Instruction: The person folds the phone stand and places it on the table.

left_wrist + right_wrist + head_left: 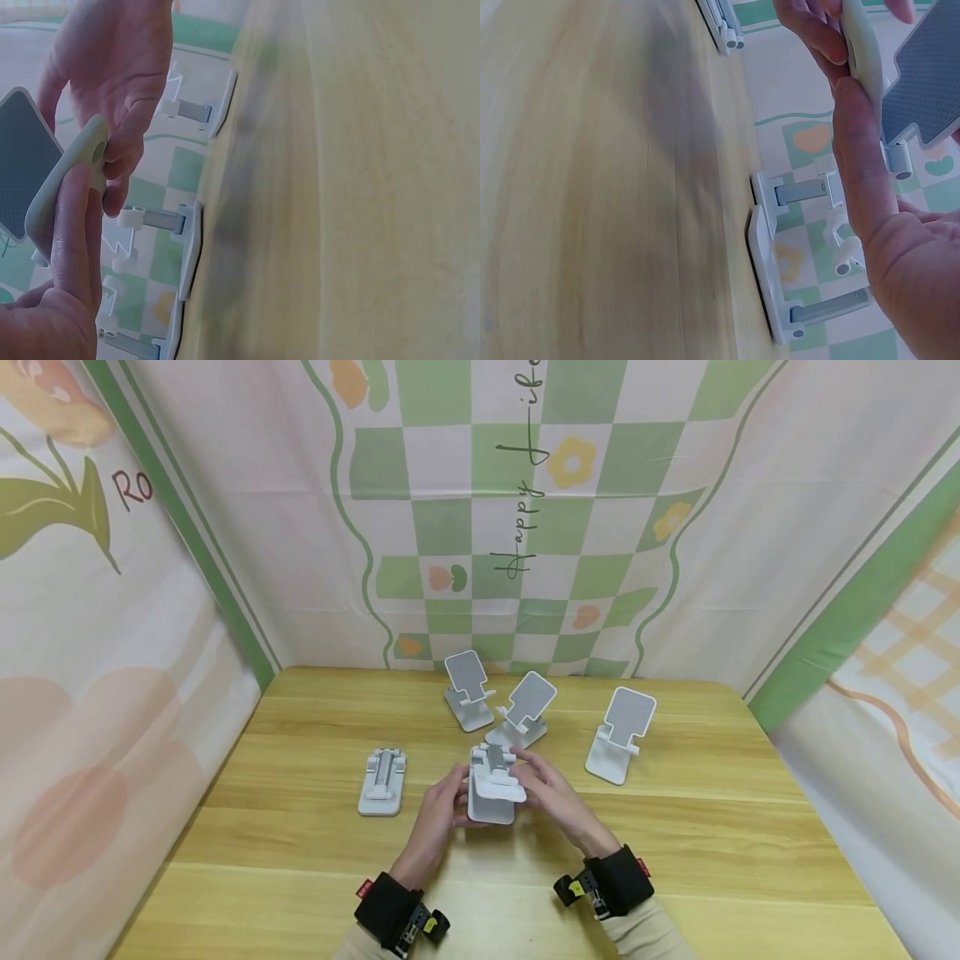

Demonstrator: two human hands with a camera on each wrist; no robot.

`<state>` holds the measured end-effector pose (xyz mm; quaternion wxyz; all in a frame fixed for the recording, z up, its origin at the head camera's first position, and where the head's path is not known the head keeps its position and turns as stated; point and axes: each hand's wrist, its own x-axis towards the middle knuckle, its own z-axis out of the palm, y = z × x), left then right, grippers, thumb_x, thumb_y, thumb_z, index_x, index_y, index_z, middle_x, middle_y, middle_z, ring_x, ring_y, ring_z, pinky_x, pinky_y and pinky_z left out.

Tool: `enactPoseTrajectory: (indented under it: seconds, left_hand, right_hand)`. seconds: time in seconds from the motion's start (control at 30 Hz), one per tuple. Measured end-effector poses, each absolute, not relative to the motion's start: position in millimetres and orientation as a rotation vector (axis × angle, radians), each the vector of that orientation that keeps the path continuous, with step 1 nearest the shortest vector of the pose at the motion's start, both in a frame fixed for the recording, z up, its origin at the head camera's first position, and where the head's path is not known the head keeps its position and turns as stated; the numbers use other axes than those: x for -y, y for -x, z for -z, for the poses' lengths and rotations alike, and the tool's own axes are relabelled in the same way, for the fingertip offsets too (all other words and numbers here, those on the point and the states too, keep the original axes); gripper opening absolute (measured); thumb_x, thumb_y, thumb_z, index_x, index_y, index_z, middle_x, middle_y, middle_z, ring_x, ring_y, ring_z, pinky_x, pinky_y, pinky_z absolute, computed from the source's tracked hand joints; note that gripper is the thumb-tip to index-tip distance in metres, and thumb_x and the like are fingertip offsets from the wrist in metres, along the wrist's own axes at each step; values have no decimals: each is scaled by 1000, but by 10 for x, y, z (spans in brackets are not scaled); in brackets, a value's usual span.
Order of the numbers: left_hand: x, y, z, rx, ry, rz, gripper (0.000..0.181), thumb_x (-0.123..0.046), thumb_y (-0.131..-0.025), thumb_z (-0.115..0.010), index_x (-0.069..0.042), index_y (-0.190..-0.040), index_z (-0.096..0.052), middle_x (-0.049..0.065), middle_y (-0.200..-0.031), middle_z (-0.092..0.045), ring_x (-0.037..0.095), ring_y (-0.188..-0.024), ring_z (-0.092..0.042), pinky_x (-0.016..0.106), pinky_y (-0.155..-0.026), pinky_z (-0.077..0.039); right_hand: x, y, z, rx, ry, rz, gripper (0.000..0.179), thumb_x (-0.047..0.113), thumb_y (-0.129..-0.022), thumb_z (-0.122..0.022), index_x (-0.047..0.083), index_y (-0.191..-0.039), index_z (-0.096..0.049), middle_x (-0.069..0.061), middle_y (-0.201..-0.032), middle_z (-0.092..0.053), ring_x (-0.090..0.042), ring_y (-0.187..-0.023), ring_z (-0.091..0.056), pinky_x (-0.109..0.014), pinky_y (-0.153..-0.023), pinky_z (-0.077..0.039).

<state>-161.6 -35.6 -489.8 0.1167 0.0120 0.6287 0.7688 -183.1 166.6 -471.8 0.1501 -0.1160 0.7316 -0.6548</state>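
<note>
Both hands hold one white phone stand [492, 812] with a grey pad, lifted over the middle of the table and partly unfolded, its plates spread apart at an angle. My left hand [437, 812] grips its left side; in the left wrist view, the fingers [71, 232] lie along the rounded base [56, 199]. On the right side, my right hand [553, 797] grips the stand, its thumb and fingers at the edge near the hinge. The right wrist view shows the textured grey pad [930, 79] tilted away from the base [864, 56].
A folded phone stand [382, 787] lies left of the hands. Two unfolded stands, one at the back [467, 678] and another just behind the hands [532, 697], stand close together. A third unfolded stand [628, 720] is at right. Patterned cloth [517, 527] hangs behind the wooden table [285, 852].
</note>
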Motion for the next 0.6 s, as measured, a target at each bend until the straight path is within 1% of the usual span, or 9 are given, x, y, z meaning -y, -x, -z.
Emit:
enactPoseTrajectory:
  seconds: [0.13, 0.2, 0.37, 0.6]
  left_hand:
    - [361, 1606, 4876, -1870, -39, -2224, 66, -53, -97, -38, -2, -137, -46, 19, -117, -60, 24, -99, -61, 40, -78, -56]
    - [368, 1600, 4868, -1899, -53, -2201, 68, -55, -95, -40, -2, -137, -46, 18, -120, -59, 23, -100, -60, 39, -80, -55]
    - [376, 1599, 4856, -1955, -84, -2154, 72, -53, -93, -46, 1, -140, -42, 19, -128, -55, 22, -103, -59, 41, -85, -53]
    - [383, 1616, 4851, -1964, -66, -2124, 73, -50, -92, -51, 2, -142, -38, 19, -127, -57, 20, -102, -58, 41, -85, -52]
  right_hand:
    - [-1652, 1828, 4721, -2099, 328, 1890, 60, 29, -100, -44, 1, -148, -24, -24, -123, -49, -23, -104, -55, -38, -86, -51]
    - [-1648, 1827, 4725, -2102, 325, 1894, 59, 28, -100, -45, 2, -148, -24, -23, -123, -49, -24, -102, -56, -39, -85, -52]
    - [-1647, 1829, 4730, -2105, 329, 1897, 60, 27, -99, -47, 2, -148, -24, -23, -120, -51, -25, -100, -57, -40, -85, -52]
    - [-1638, 1828, 4735, -2114, 311, 1883, 62, 30, -98, -49, 2, -148, -24, -23, -122, -52, -25, -100, -58, -43, -84, -52]
